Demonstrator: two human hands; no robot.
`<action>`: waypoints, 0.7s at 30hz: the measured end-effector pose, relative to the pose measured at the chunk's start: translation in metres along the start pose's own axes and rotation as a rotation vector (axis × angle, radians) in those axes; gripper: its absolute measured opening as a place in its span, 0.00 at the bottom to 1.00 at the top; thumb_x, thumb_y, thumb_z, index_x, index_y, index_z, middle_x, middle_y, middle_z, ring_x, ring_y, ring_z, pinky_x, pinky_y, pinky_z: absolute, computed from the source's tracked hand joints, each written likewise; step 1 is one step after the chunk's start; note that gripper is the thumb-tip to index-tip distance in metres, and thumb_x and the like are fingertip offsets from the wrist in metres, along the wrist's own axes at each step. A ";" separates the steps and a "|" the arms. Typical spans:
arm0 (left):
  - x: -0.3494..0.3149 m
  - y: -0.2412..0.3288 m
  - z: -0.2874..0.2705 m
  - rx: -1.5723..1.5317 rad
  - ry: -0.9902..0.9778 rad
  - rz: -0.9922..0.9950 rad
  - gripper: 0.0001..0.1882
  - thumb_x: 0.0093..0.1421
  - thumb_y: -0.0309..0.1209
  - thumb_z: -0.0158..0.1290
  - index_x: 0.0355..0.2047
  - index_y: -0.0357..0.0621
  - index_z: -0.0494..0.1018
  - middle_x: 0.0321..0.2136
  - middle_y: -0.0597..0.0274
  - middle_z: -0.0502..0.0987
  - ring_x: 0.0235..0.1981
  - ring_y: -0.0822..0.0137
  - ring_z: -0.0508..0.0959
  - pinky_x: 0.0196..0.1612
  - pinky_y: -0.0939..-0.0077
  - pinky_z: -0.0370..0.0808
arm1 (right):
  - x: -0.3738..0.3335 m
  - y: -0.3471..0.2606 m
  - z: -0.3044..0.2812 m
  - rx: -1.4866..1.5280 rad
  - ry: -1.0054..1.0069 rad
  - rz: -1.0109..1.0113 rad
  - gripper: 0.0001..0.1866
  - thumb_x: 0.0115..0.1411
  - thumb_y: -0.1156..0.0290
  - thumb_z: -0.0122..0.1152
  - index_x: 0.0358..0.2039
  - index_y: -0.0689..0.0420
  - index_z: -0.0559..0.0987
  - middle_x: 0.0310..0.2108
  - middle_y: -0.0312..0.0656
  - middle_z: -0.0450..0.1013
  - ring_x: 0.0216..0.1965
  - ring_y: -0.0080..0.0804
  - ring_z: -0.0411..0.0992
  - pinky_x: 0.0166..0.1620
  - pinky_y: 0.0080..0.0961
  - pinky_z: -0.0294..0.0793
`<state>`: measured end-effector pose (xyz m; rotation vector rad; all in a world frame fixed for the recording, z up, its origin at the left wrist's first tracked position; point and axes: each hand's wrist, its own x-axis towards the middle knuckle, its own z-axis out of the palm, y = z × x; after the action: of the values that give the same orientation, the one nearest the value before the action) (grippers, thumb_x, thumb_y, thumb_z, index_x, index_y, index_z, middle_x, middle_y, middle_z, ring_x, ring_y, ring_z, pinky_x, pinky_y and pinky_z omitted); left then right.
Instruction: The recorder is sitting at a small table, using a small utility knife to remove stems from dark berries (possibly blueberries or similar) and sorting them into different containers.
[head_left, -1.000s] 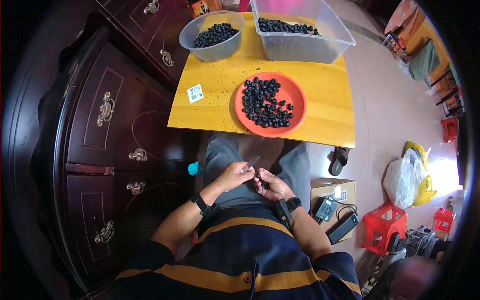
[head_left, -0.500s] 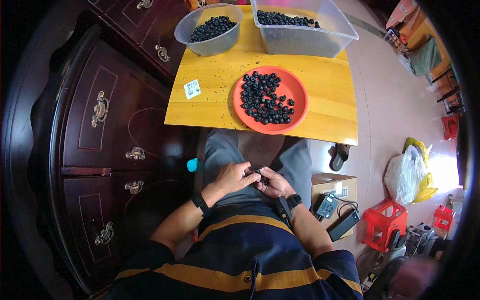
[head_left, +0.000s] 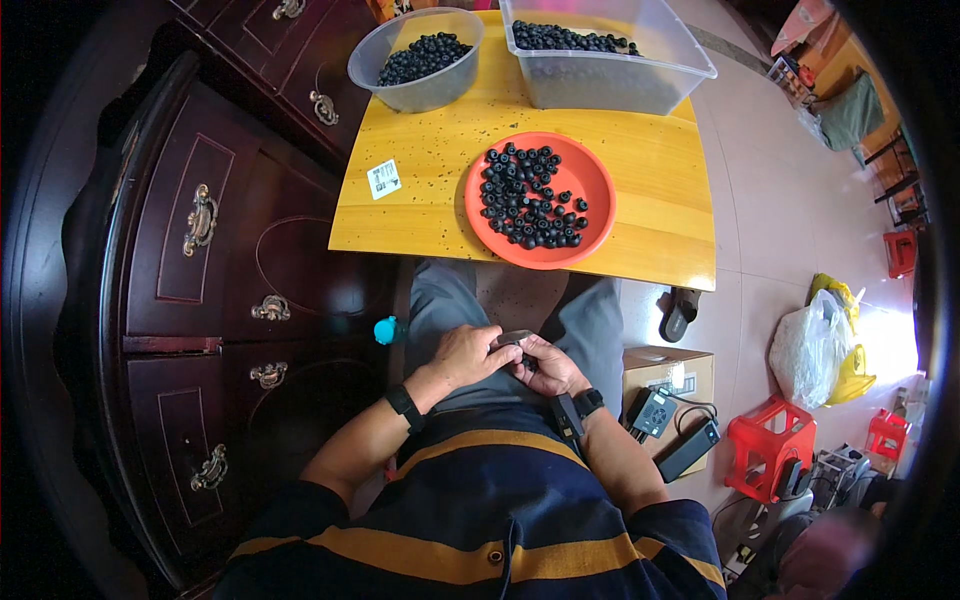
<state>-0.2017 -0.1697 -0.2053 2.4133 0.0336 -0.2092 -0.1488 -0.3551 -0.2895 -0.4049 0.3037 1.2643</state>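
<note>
My left hand [head_left: 466, 356] and my right hand [head_left: 550, 368] meet above my lap, both closed. Between them shows a flat, greyish-brown, blade-like tool [head_left: 513, 339], with the left fingers around its near side. A small black piece [head_left: 526, 362] is pinched at my right fingertips; its exact shape is mostly hidden. On the table ahead, a round orange plate [head_left: 602, 205] carries many small black bead-like parts [head_left: 530, 190]. Behind it stand a round clear tub [head_left: 420, 98] and a rectangular clear bin [head_left: 610, 90], each holding more such black parts.
The yellow wooden table [head_left: 410, 225] bears dark crumbs and a white label [head_left: 384, 179]. Dark cabinets [head_left: 200, 270] line the left side. To the right are a cardboard box [head_left: 690, 362] with black power devices, a red stool [head_left: 770, 445] and plastic bags [head_left: 808, 345].
The flat tool between my hands has tilted slightly, and its upper face looks lighter. Both hands stay nearly in place; the plate and containers are unchanged.
</note>
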 end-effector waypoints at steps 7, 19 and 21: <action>0.004 0.007 0.002 0.002 -0.042 0.004 0.24 0.60 0.50 0.53 0.22 0.39 0.73 0.20 0.51 0.78 0.23 0.50 0.80 0.27 0.58 0.74 | -0.003 0.000 0.006 0.080 0.058 -0.035 0.04 0.66 0.72 0.54 0.40 0.50 0.74 0.33 0.32 0.73 0.35 0.24 0.74 0.37 0.20 0.78; -0.002 0.023 -0.023 -0.245 0.005 -0.023 0.17 0.56 0.42 0.60 0.26 0.39 0.73 0.22 0.54 0.80 0.24 0.52 0.80 0.26 0.61 0.74 | -0.033 -0.016 0.049 0.220 -0.070 -0.112 0.07 0.65 0.68 0.56 0.42 0.54 0.74 0.34 0.37 0.74 0.34 0.24 0.72 0.38 0.22 0.75; -0.003 0.032 -0.031 -0.261 0.017 -0.003 0.16 0.56 0.41 0.60 0.27 0.39 0.73 0.22 0.54 0.80 0.24 0.52 0.80 0.26 0.62 0.74 | -0.040 -0.019 0.061 0.233 -0.085 -0.117 0.08 0.65 0.69 0.57 0.43 0.56 0.74 0.35 0.40 0.75 0.35 0.26 0.73 0.39 0.23 0.74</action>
<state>-0.1974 -0.1731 -0.1615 2.1552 0.0673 -0.1743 -0.1416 -0.3665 -0.2154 -0.1668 0.3460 1.1134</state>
